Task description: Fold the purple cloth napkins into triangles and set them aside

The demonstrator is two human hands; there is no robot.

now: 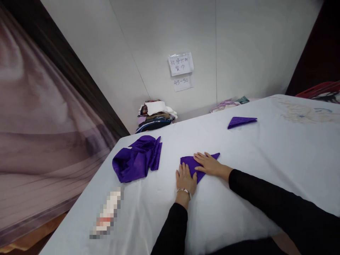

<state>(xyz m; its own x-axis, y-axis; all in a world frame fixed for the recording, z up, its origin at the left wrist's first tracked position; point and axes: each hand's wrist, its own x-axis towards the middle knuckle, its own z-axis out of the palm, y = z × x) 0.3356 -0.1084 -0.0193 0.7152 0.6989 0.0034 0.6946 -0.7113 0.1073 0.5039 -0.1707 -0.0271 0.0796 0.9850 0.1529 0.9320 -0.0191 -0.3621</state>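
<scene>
Both of my hands press on a purple cloth napkin (189, 161) folded into a triangle on the white-covered table. My left hand (186, 180), with a bracelet at the wrist, lies flat over its near left part, fingers pointing away from me. Across its right part spreads my right hand (208, 164), fingers pointing left. One corner of the cloth sticks out beyond the right hand. Farther back on the right rests a second purple napkin (241, 122), folded into a narrow triangle. To the left lies a crumpled heap of purple cloth (138, 159).
A blurred-out object (107, 212) lies on the table's near left. Beyond the far edge are a stack of folded clothes (155, 115) and more fabric (225, 105). Handwritten paper signs (181, 64) hang on the wall. A sheer curtain (47, 124) borders the left side.
</scene>
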